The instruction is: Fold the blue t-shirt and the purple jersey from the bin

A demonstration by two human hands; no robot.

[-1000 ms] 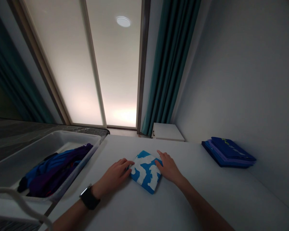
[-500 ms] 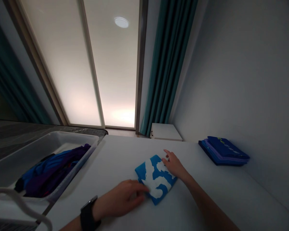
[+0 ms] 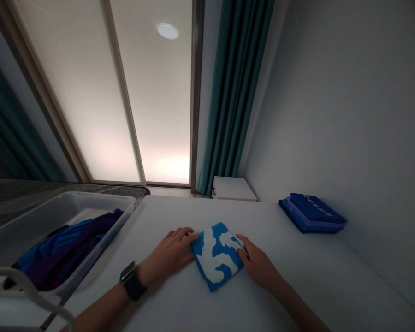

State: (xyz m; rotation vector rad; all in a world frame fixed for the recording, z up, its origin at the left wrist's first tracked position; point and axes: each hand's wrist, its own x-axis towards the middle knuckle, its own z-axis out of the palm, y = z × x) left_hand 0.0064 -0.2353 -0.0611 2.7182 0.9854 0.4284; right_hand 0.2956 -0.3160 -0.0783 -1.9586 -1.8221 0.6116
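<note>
Tall frosted glass panels point(image 3: 124, 101) in dark metal frames, glowing softly far ahead of the right hand point(image 3: 259, 265); long teal fabric curtains point(image 3: 233, 92) just beside them (deep vertical pleats). A round white light point(image 3: 167, 31) high on the glass. A small white cabinet point(image 3: 233, 189) at the curtains' foot, a smooth pale grey wall point(image 3: 332, 115) beyond the right hand.

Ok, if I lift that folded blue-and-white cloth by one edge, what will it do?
The folded cloth will probably flop: it looks thin and soft between the left hand and right hand. It should feel light, and may fall open if held by one edge.
</note>
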